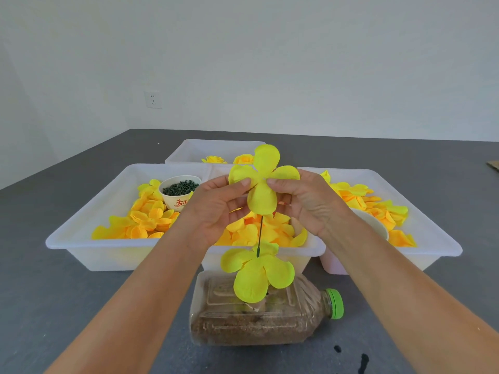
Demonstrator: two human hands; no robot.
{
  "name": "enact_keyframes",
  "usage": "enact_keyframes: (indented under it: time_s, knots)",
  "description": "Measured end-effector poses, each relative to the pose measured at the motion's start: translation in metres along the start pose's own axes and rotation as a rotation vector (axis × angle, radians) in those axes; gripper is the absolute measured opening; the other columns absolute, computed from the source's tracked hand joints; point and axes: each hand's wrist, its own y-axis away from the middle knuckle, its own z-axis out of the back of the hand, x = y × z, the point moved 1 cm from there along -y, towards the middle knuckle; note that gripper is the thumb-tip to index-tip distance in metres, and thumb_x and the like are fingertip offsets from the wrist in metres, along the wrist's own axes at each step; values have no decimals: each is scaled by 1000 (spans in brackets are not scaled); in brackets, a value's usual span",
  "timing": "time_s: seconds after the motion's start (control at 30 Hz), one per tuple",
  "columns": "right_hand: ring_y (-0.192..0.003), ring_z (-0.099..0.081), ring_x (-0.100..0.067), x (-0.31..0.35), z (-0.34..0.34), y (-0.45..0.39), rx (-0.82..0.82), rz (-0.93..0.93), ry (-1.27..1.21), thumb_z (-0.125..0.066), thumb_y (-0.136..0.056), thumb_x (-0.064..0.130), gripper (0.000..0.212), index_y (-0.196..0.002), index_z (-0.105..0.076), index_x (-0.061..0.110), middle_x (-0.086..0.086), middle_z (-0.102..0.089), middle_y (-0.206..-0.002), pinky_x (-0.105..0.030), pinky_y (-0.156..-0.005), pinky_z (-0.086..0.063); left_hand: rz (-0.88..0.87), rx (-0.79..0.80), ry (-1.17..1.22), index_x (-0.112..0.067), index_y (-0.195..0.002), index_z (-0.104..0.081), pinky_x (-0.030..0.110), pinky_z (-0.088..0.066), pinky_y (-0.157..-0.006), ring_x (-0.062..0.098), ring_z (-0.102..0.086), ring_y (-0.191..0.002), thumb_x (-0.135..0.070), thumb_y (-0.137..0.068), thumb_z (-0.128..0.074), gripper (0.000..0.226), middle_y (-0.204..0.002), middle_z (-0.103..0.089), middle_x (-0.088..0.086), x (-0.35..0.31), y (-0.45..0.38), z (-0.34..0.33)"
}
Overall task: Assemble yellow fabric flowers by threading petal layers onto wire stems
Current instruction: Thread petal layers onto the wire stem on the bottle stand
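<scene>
A yellow four-lobed petal layer [266, 168] is held up in front of me, above the top of a dark wire stem [260, 234]. My left hand [216, 209] pinches its left lobe and my right hand [305, 203] pinches it near the centre hole. The stem stands upright out of a sand-filled plastic bottle [259, 317] lying on its side. A second yellow petal layer [256, 271] sits lower on the stem, just above the bottle.
White trays [81, 244] [432, 238] with several loose yellow and orange petals stand behind the bottle on the grey table. A paper cup of dark green pieces [179, 191] sits in the left tray. A far tray [213, 149] holds finished flowers. Black stains [361, 363] mark the table's front.
</scene>
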Motion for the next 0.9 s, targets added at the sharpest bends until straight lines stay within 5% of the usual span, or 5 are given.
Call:
enact_keyframes:
  time_s: [0.23,0.47,0.67,0.9]
  knots:
    - [-67,-69,-16,6,0,6,24,-25,-19,-66,-77,0,13,-84,-65,11,-2,-72,-76,-33,-72,-56,17,36,13,-12,-90,-64,26,-56,-67,16,-68,-70,-22,-66,-64,25,-82,-71,5,-8,7,-4]
    - [-60,-68,-16,28,-10,17,80,-22,1,-68,-71,6,11,-80,-65,11,-3,-71,-70,-30,-57,-58,-76,17,-64,-8,-85,-63,32,-57,-70,19,-67,-67,-3,-78,-62,8,-77,-71,5,-26,16,-15]
    - [-60,-69,-18,58,-19,28,113,2,23,-68,-61,14,28,-87,-64,4,-8,-72,-71,-32,-55,-58,-186,44,-170,-13,-89,-65,30,-55,-74,15,-66,-70,-6,-79,-64,12,-78,-70,1,-53,27,-27]
    - [-52,-66,-17,63,-20,45,157,-52,87,-67,-59,12,8,-66,-69,7,-8,-70,-64,-28,-49,-55,-172,78,-240,-11,-90,-67,25,-56,-61,13,-67,-64,-10,-73,-66,17,-74,-71,1,-59,47,-28]
